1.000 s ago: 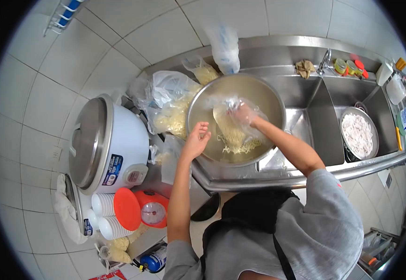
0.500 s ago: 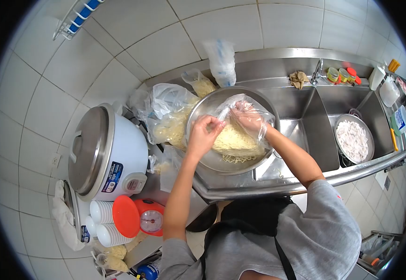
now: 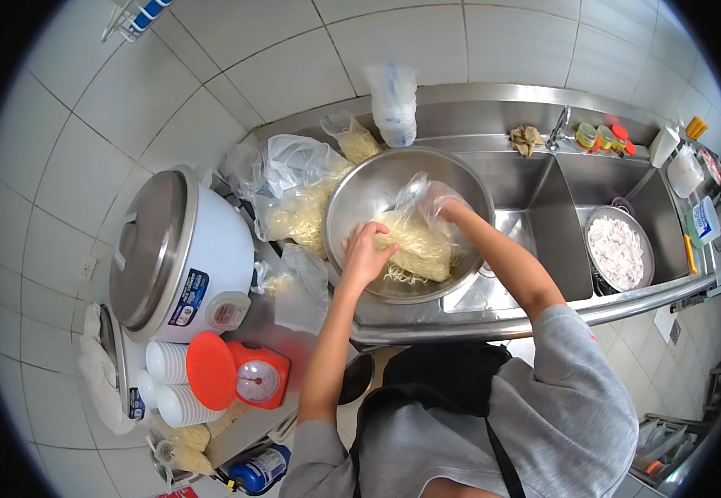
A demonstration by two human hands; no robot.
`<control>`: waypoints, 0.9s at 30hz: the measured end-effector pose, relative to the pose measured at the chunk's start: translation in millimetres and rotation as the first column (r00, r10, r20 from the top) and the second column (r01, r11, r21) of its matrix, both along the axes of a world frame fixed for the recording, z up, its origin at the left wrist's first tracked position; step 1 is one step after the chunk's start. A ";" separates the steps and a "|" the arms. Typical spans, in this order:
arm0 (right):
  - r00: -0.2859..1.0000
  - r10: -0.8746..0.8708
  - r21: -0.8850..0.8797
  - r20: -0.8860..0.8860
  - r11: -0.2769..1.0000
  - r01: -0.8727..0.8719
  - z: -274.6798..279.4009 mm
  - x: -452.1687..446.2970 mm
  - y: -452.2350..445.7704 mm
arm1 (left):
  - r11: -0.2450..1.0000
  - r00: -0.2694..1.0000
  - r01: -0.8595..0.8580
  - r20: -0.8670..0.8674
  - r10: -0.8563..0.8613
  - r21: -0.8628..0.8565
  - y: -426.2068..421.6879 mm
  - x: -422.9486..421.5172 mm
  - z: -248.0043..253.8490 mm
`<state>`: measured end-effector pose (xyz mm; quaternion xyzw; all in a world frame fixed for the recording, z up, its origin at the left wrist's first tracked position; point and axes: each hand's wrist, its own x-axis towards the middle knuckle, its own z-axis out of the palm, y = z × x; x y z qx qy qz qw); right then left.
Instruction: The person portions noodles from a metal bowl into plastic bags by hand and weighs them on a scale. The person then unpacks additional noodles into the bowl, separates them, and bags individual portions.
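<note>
Pale yellow noodles [image 3: 418,249], partly in a clear plastic bag [image 3: 411,192], lie in a wide steel bowl [image 3: 356,187]. Some loose strands hang out at the bowl's lower side. My left hand [image 3: 365,254] rests against the left side of the noodles, fingers apart and slightly curved. At the upper right of the bag is my right hand [image 3: 441,202], with plastic film bunched around it; it appears to grip the film, though its fingertips are hidden.
More noodle bags [image 3: 298,212] sit left of the bowl. A large rice cooker [image 3: 219,266], red scale [image 3: 273,373] and white cup stacks [image 3: 182,394] stand farther left. Right are sink basins [image 3: 526,191], one holding a bowl of whitish pieces [image 3: 618,249]. Wrapped cups [image 3: 394,108] stand behind.
My left hand has let go of the bag's edge and moved down onto the noodles. The bag's raised upper part has sunk and bunched near my right hand.
</note>
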<state>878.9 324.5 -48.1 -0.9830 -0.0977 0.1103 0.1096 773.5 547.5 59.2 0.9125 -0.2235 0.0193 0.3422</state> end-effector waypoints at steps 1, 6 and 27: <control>0.994 -0.108 0.172 -0.019 0.979 0.110 17.0 -14.0 4.4 | 0.999 0.993 -0.006 -0.120 0.002 -0.032 5.3 10.6 -28.7; 1.000 -0.009 0.153 -0.020 0.988 0.012 47.3 -49.3 -14.7 | 0.978 0.941 -0.194 -0.297 0.163 -0.075 15.8 25.2 -66.2; 0.991 0.097 0.046 -0.096 0.995 -0.093 -18.2 -117.0 65.9 | 0.994 0.894 0.013 -0.446 0.037 0.109 16.0 98.4 -91.2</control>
